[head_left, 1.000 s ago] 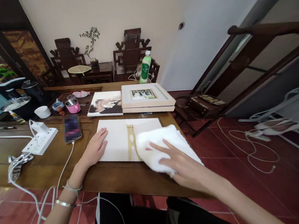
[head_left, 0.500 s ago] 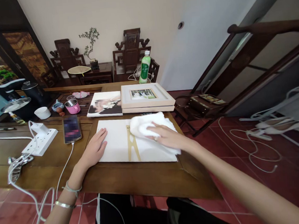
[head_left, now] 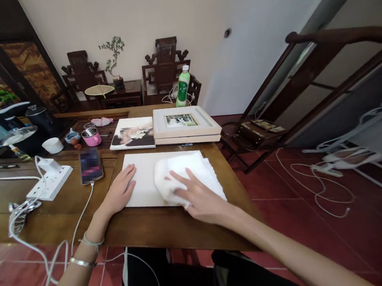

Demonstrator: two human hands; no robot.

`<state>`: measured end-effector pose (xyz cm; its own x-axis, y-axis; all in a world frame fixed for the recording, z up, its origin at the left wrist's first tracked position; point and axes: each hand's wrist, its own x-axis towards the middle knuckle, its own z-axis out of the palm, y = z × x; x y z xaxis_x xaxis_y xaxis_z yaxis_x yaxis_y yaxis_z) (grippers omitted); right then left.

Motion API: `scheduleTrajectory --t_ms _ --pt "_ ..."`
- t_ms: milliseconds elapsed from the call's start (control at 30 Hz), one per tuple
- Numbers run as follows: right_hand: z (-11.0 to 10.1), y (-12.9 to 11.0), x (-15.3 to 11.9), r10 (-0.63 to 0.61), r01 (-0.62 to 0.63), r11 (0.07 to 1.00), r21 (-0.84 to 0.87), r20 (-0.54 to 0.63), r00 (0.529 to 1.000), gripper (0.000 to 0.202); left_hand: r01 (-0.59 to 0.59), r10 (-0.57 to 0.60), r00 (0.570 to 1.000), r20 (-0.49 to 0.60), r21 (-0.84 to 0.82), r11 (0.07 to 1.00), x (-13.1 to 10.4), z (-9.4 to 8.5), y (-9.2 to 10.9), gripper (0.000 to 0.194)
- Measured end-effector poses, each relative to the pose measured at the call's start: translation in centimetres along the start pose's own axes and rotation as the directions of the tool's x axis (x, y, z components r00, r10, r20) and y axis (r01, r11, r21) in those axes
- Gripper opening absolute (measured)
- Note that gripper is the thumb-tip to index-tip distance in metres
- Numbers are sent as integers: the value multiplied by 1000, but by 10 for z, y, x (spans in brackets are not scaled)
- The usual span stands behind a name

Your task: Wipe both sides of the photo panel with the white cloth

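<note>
White towel has slid left, over the panel's middle: wiping there, it seems. Right grip spread on towel, pinch unclear; left grip open, flat on panel, near surface's front edge.

Mostly Ones, a Few Twos

One left hand and one right hand make two. The single counter carries one cloth, one board, one print, two frames, one phone, one power strip, one pink mug, one white cup and one green bottle. Beyond are two carved chairs, one potted tree and one fan. Bracelets number two; rings, one.
</note>
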<state>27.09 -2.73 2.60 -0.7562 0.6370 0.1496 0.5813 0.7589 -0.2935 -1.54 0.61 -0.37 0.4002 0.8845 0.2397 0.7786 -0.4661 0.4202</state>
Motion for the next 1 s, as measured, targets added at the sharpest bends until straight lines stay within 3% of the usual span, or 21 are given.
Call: scheduleTrajectory --t_ms 167,300,467,667,767,867,1000 --pt "12 -32 -38 -168 166 984 -69 -20 986 37 3 -3 1000 -1 5 1000 -1 1 0 48" --pt "9 -31 -40 -220 218 974 -57 -16 975 35 9 -9 1000 0 4 1000 -1 0 1 48" --pt "-10 -4 -7 -76 75 997 6 74 994 52 15 -15 1000 10 11 1000 -1 -1 1 48" --pt "-26 45 54 192 -196 979 63 51 980 49 -3 3 1000 -2 5 1000 0 0 -1 47" --pt "-32 58 77 208 -210 974 82 40 977 45 -4 4 1000 6 9 1000 0 -1 -1 47" --pt "-37 63 84 227 -230 969 86 46 973 44 2 -2 1000 11 6 1000 0 -2 -1 48" --pt "-44 65 68 300 -304 951 64 70 952 42 -4 4 1000 9 -1 1000 0 -2 0 48"
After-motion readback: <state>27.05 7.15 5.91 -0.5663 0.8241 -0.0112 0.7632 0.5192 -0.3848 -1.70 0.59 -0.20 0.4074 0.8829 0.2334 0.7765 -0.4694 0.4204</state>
